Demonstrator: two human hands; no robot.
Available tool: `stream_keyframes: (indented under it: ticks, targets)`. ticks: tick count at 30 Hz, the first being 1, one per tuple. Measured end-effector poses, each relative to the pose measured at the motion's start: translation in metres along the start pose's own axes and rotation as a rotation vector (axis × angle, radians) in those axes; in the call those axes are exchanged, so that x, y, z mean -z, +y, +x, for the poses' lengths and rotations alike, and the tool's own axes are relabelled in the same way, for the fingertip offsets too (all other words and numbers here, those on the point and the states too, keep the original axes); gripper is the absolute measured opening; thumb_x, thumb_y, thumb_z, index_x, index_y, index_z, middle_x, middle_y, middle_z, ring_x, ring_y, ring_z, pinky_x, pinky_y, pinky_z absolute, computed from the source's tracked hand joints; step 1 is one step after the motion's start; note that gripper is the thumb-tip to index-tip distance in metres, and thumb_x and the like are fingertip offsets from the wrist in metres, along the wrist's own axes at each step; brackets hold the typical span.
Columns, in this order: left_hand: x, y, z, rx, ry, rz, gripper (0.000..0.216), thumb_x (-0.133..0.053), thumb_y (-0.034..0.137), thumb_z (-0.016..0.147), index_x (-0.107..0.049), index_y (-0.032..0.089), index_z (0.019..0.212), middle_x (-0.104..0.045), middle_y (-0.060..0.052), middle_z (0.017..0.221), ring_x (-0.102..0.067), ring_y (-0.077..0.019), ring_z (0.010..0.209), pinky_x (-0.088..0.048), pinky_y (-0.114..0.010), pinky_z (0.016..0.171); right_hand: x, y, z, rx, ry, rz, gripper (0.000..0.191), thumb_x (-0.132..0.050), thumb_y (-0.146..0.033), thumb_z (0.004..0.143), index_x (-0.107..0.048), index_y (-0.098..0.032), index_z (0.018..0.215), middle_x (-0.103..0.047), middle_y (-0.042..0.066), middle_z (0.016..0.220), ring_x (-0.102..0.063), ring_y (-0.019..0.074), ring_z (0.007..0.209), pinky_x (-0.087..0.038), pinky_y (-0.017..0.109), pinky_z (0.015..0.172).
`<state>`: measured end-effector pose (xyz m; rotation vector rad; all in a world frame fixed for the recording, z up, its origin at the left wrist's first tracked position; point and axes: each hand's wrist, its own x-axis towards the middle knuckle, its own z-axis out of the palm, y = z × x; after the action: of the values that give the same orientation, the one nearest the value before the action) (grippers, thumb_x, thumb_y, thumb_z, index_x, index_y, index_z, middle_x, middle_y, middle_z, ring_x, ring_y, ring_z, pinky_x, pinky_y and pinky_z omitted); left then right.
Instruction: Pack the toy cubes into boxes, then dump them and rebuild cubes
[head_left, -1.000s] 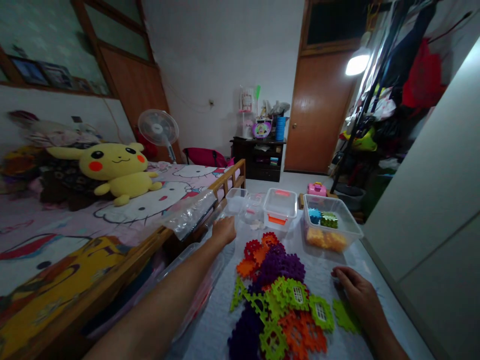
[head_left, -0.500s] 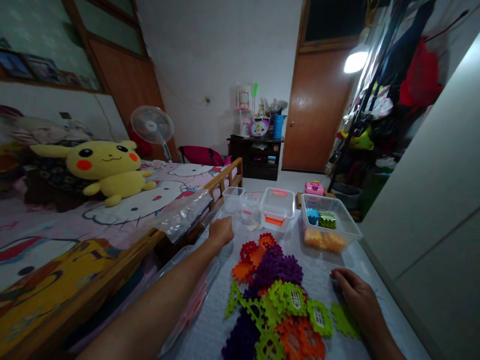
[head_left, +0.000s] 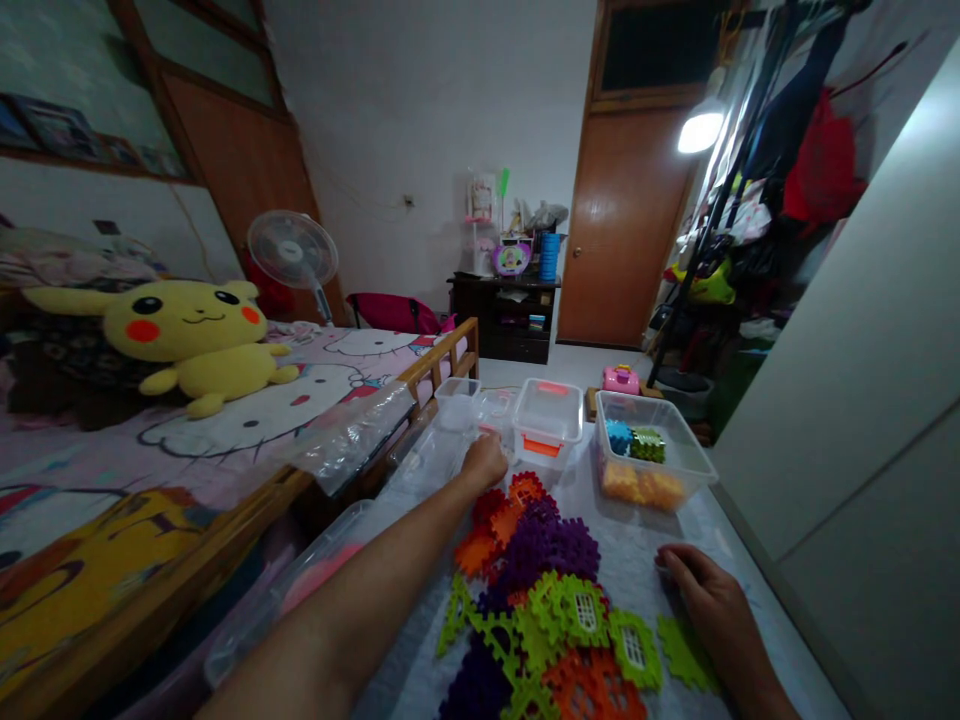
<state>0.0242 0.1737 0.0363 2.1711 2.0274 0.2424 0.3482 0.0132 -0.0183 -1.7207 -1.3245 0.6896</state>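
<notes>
Our left hand (head_left: 486,461) has slid rightward from bare cloth to the small clear containers (head_left: 480,408), its grip hidden from us, suggesting we want one, while our right hand (head_left: 705,592) stays flat beside the interlocking tiles (head_left: 551,590).

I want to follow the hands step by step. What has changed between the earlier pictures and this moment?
The left hand has moved to the right along the table, from beside the small clear cup to the far edge of the pile of toy pieces, near the lidded box. Whether it grips anything cannot be told. The right hand stays resting on the table by the green piece. The open tub is unmoved.
</notes>
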Motion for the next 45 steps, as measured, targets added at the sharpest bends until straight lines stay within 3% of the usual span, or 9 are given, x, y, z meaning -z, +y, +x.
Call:
stream_keyframes:
  ticks: [19, 24, 28, 33, 36, 40, 45]
  targets:
    - [-0.023, 0.005, 0.036, 0.070, 0.015, -0.029, 0.036, -0.060, 0.036, 0.094, -0.057, 0.018, 0.125, -0.060, -0.009, 0.126, -0.062, -0.0228, 0.107, -0.055, -0.044, 0.090, 0.000, -0.001, -0.002, 0.002, 0.002, -0.027, 0.045, -0.057, -0.061, 0.078, -0.074, -0.020, 0.088, -0.076, 0.005, 0.084, -0.069, 0.0247, 0.079, -0.053, 0.030, 0.071]
    - [-0.018, 0.008, 0.036, 0.087, 0.012, -0.008, 0.035, -0.060, 0.036, 0.094, -0.057, 0.018, 0.124, -0.060, -0.009, 0.125, -0.063, -0.0225, 0.107, -0.055, -0.044, 0.089, 0.001, -0.001, -0.002, 0.012, 0.012, -0.060, 0.045, -0.057, -0.061, 0.078, -0.074, -0.021, 0.088, -0.076, 0.004, 0.083, -0.069, 0.0240, 0.078, -0.053, 0.030, 0.071]
    - [0.001, 0.007, 0.036, 0.087, 0.042, 0.010, 0.035, -0.060, 0.036, 0.094, -0.058, 0.017, 0.123, -0.061, -0.009, 0.124, -0.063, -0.0222, 0.105, -0.055, -0.043, 0.088, 0.001, -0.003, -0.001, 0.021, 0.020, -0.061, 0.043, -0.058, -0.060, 0.076, -0.074, -0.021, 0.085, -0.077, 0.004, 0.084, -0.070, 0.0242, 0.080, -0.054, 0.029, 0.071]
    - [0.039, -0.025, 0.041, 0.133, 0.141, 0.045, 0.036, -0.060, 0.036, 0.094, -0.057, 0.018, 0.125, -0.059, -0.010, 0.127, -0.062, -0.0232, 0.109, -0.054, -0.045, 0.091, 0.001, -0.004, 0.000, 0.007, 0.020, -0.071, 0.044, -0.058, -0.062, 0.075, -0.074, -0.022, 0.084, -0.077, 0.005, 0.083, -0.070, 0.0249, 0.079, -0.054, 0.029, 0.068]
    - [0.053, -0.053, 0.041, 0.197, 0.102, 0.054, 0.036, -0.061, 0.036, 0.094, -0.057, 0.018, 0.125, -0.060, -0.009, 0.126, -0.062, -0.0231, 0.108, -0.054, -0.045, 0.090, 0.001, -0.004, -0.001, 0.013, 0.027, -0.081, 0.043, -0.058, -0.061, 0.074, -0.074, -0.022, 0.083, -0.078, 0.004, 0.085, -0.071, 0.0252, 0.080, -0.055, 0.028, 0.068]
    - [0.050, -0.076, 0.040, 0.220, -0.025, 0.027, 0.036, -0.061, 0.036, 0.094, -0.057, 0.018, 0.124, -0.061, -0.009, 0.124, -0.063, -0.0223, 0.106, -0.055, -0.043, 0.088, 0.001, -0.003, -0.001, 0.029, 0.031, -0.082, 0.041, -0.059, -0.060, 0.075, -0.075, -0.022, 0.084, -0.078, 0.004, 0.084, -0.071, 0.0254, 0.079, -0.055, 0.028, 0.066]
    - [0.034, -0.086, 0.044, 0.202, -0.097, -0.020, 0.035, -0.061, 0.037, 0.094, -0.058, 0.018, 0.123, -0.061, -0.008, 0.124, -0.063, -0.0231, 0.106, -0.055, -0.043, 0.089, 0.001, -0.001, -0.001, 0.032, 0.031, -0.079, 0.042, -0.059, -0.059, 0.075, -0.076, -0.021, 0.084, -0.077, 0.005, 0.080, -0.070, 0.0245, 0.074, -0.055, 0.028, 0.065]
